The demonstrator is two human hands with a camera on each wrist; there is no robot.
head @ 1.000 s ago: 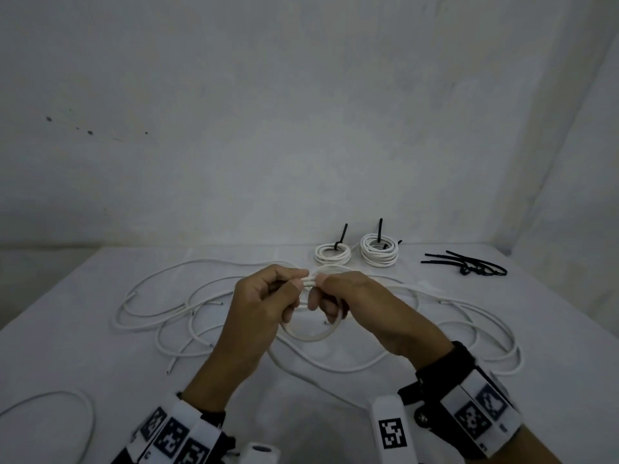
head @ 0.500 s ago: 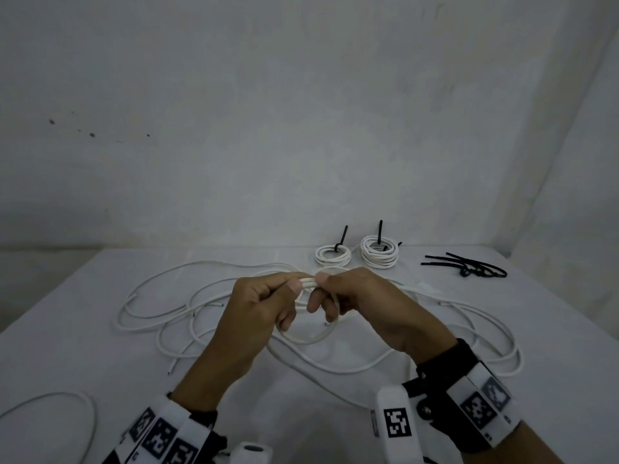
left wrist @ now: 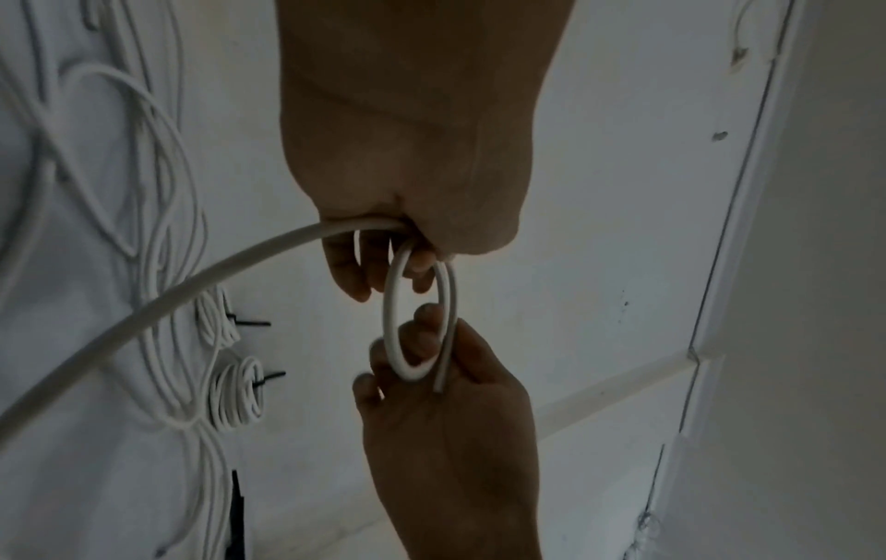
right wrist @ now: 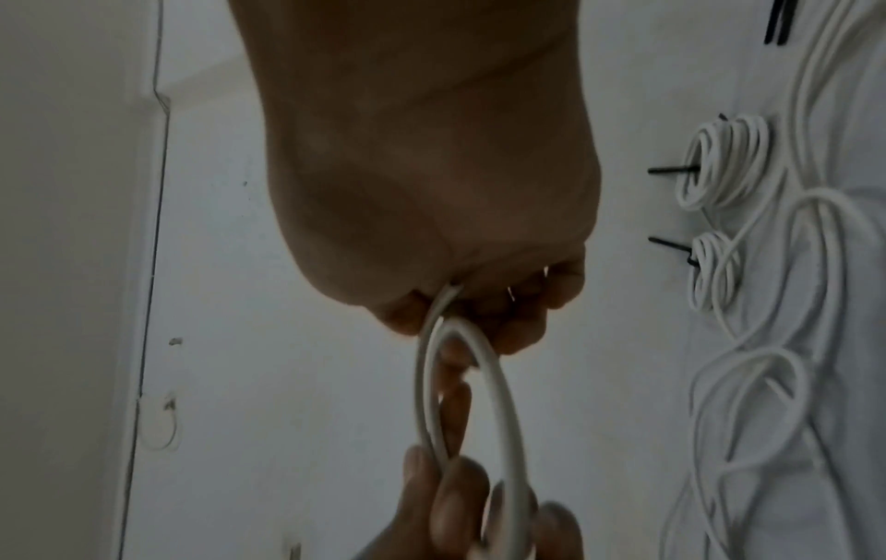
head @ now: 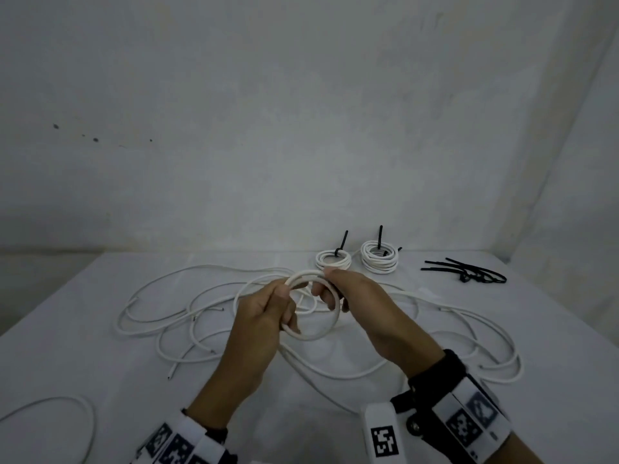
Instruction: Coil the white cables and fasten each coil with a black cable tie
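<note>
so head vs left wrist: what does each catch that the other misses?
Head only: the loose black cable ties lying apart at the table's far right, a stray cable loop near left, and both wrist mounts.

Left wrist only: the cut cable end lying against the right hand.

Both: the left hand and right hand gripping the small white coil, the two tied coils, loose white cable.

A white cable loop (head: 313, 308) is held above the table amid loose white cables (head: 174, 316). Two tied coils (head: 378, 259) stand behind; spare black cable ties (head: 469, 274) lie right.
</note>
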